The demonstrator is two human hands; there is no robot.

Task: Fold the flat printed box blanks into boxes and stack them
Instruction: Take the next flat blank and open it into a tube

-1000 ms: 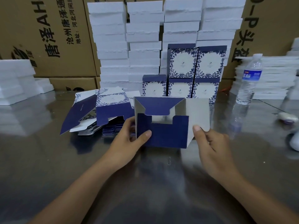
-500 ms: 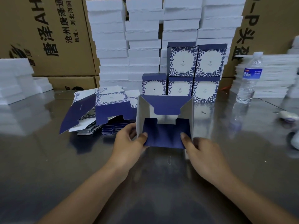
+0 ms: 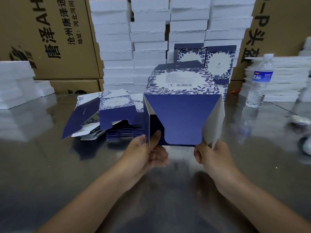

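I hold a half-folded navy and white floral box (image 3: 181, 113) above the metal table, its barcode panel turned up and its open end toward me. A navy tongue flap hangs down at the front. My left hand (image 3: 148, 153) pinches the left side flap, thumb inside the opening. My right hand (image 3: 210, 153) grips the white right side flap at its lower edge. A pile of flat printed blanks (image 3: 107, 118) lies to the left of the box. Folded boxes (image 3: 218, 63) stand stacked behind it, partly hidden.
Tall stacks of white foam trays (image 3: 148, 39) stand at the back against brown cartons (image 3: 50, 39). More white foam (image 3: 15, 81) is at far left and right. A water bottle (image 3: 260, 81) stands at right, with a small white object (image 3: 300, 121) near it.
The box has been lifted and tipped over, so the barcode panel now faces up and the navy tongue flap hangs in front. Both hands shifted to the side flaps.
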